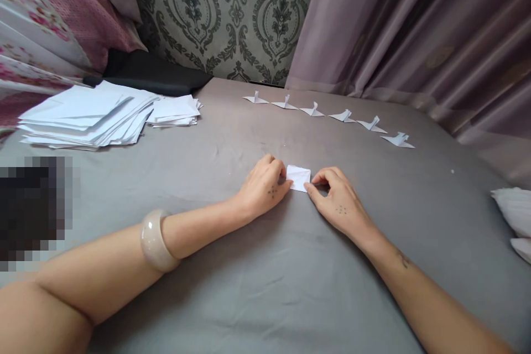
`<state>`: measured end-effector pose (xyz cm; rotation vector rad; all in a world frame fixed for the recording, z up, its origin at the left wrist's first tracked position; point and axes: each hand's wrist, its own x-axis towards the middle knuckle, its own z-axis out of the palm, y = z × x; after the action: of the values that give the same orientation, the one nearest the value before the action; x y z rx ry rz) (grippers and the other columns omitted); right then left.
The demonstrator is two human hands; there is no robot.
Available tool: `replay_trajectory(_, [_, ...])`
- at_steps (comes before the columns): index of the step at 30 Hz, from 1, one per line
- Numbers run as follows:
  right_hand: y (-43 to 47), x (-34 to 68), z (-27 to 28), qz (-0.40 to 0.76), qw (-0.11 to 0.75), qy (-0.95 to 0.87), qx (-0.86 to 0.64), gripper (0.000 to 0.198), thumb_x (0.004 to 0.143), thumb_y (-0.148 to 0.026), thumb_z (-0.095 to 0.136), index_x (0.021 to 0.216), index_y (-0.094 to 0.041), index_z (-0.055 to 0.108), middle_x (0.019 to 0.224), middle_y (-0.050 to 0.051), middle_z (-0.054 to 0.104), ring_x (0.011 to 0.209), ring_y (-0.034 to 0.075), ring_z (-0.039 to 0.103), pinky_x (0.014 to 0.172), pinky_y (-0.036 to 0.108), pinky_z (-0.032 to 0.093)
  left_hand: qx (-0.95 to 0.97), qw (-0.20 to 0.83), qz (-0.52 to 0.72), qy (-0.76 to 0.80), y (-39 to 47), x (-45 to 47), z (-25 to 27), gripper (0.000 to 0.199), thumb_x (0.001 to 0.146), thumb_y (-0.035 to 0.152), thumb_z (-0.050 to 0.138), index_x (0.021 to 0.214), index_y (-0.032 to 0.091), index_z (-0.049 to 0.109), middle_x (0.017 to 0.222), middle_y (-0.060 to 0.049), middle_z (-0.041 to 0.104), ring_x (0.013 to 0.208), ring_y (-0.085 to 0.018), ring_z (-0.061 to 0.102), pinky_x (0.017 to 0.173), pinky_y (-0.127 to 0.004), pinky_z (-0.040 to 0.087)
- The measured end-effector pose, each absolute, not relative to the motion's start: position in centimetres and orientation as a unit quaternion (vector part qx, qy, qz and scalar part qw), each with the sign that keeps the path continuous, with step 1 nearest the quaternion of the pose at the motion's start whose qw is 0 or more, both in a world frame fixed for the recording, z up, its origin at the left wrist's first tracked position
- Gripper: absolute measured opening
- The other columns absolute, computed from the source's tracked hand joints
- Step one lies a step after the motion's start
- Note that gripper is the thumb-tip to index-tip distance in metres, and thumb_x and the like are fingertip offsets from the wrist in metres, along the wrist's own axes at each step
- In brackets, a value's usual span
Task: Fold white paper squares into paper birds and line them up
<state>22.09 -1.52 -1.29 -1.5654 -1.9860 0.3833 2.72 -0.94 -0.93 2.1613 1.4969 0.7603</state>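
A small folded square of white paper (298, 177) is held between my two hands, just above or on the grey sheet (265, 287); I cannot tell which. My left hand (267, 185) pinches its left edge, the thumb in front and the fingers behind. At the lower right corner, my right hand (338, 196) grips the same paper between thumb and bent forefinger. Faint crease lines run across the paper's face.
Several folded paper birds (342, 116) stand in a curved row at the back right. A large stack of white paper (83, 116) and a smaller stack (174, 110) lie at the back left, by a black cloth (153, 72). Purple curtains (394, 22) hang behind.
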Motion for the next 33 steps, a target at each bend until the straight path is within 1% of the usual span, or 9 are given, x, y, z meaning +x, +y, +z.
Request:
replay_trajectory(2, [-1.7, 22.1, -1.3, 0.137, 0.293, -0.759, -0.565, 0.009, 0.083, -0.029, 0.061, 0.089, -0.021, 0.059, 0.098, 0.005, 0.058, 0.09, 0.019, 0.057, 0.082, 0.034, 0.047, 0.809, 0.15, 0.262, 0.505, -1.0, 2.6, -1.0, 0.013, 0.087, 0.023, 0.056, 0.098, 0.015, 0.059, 0.103, -0.008, 0.057, 0.092, -0.021, 0.052, 0.075, -0.032, 0.048])
replay_trajectory(4, [-2.0, 22.0, -1.1, 0.121, 0.288, -0.791, -0.526, 0.012, 0.088, -0.026, 0.055, 0.097, -0.022, 0.062, 0.104, 0.006, 0.059, 0.094, 0.019, 0.055, 0.086, 0.034, 0.047, 0.85, 0.103, 0.237, 0.458, -0.9, 2.6, -0.8, 0.015, 0.092, 0.02, 0.048, 0.097, 0.015, 0.061, 0.105, -0.008, 0.06, 0.094, -0.021, 0.05, 0.078, -0.033, 0.047])
replay_trajectory(6, [-2.2, 21.8, -0.9, 0.098, 0.272, -0.825, -0.485, 0.02, 0.093, -0.022, 0.048, 0.104, -0.024, 0.065, 0.109, 0.006, 0.06, 0.098, 0.02, 0.053, 0.088, 0.035, 0.046, 0.884, 0.069, 0.204, 0.416, -0.9, 2.5, -0.5, 0.026, 0.096, 0.018, 0.04, 0.093, 0.016, 0.065, 0.1, -0.007, 0.065, 0.094, -0.022, 0.05, 0.083, -0.034, 0.046])
replay_trajectory(9, [-2.1, 21.8, -0.5, 0.082, 0.221, -0.858, -0.457, 0.031, 0.094, -0.017, 0.042, 0.112, -0.027, 0.065, 0.112, 0.005, 0.063, 0.098, 0.021, 0.053, 0.084, 0.036, 0.048, 0.906, 0.038, 0.154, 0.393, -1.0, 2.2, -0.1, 0.032, 0.098, 0.018, 0.036, 0.099, 0.016, 0.068, 0.104, -0.007, 0.068, 0.104, -0.025, 0.052, 0.086, -0.036, 0.046])
replay_trajectory(12, [-1.7, 21.9, 0.0, 0.08, 0.161, -0.874, -0.452, 0.033, 0.094, -0.018, 0.04, 0.114, -0.028, 0.065, 0.109, 0.006, 0.063, 0.093, 0.021, 0.054, 0.077, 0.036, 0.049, 0.912, 0.018, 0.12, 0.391, -1.5, 1.8, -0.1, 0.034, 0.099, 0.024, 0.035, 0.116, 0.017, 0.063, 0.12, -0.008, 0.065, 0.12, -0.032, 0.047, 0.086, -0.042, 0.046])
replay_trajectory(15, [-1.2, 22.1, 0.5, 0.085, 0.138, -0.881, -0.445, 0.031, 0.096, -0.023, 0.038, 0.11, -0.025, 0.066, 0.108, 0.007, 0.062, 0.092, 0.021, 0.054, 0.079, 0.037, 0.049, 0.916, 0.005, 0.109, 0.386, -1.9, 1.7, -0.2, 0.039, 0.099, 0.034, 0.035, 0.126, 0.015, 0.056, 0.131, -0.011, 0.059, 0.129, -0.034, 0.043, 0.095, -0.047, 0.043])
replay_trajectory(21, [-1.0, 22.2, 0.6, 0.106, 0.142, -0.871, -0.458, 0.03, 0.095, -0.025, 0.039, 0.111, -0.023, 0.064, 0.113, 0.009, 0.057, 0.099, 0.022, 0.055, 0.086, 0.039, 0.048, 0.918, 0.036, 0.105, 0.38, -1.9, 1.3, 0.3, 0.04, 0.098, 0.036, 0.039, 0.126, 0.013, 0.055, 0.134, -0.012, 0.057, 0.126, -0.031, 0.048, 0.102, -0.045, 0.037])
replay_trajectory(27, [-0.9, 22.5, 0.2, 0.14, 0.17, -0.853, -0.473, 0.031, 0.092, -0.024, 0.043, 0.115, -0.025, 0.064, 0.12, 0.008, 0.056, 0.108, 0.023, 0.054, 0.089, 0.038, 0.047, 0.911, 0.081, 0.135, 0.382, -1.1, 0.3, 0.4, 0.038, 0.096, 0.045, 0.044, 0.123, 0.024, 0.06, 0.134, -0.004, 0.059, 0.126, -0.031, 0.048, 0.101, -0.047, 0.03])
replay_trajectory(33, [-0.8, 22.5, -0.5, 0.178, 0.231, -0.816, -0.499, 0.029, 0.086, -0.026, 0.052, 0.112, -0.022, 0.063, 0.113, 0.006, 0.058, 0.096, 0.019, 0.059, 0.083, 0.033, 0.049, 0.908, 0.073, 0.181, 0.37, -0.1, 0.2, -0.8, 0.039, 0.093, 0.052, 0.046, 0.114, 0.025, 0.064, 0.128, -0.005, 0.063, 0.124, -0.027, 0.049, 0.101, -0.045, 0.024])
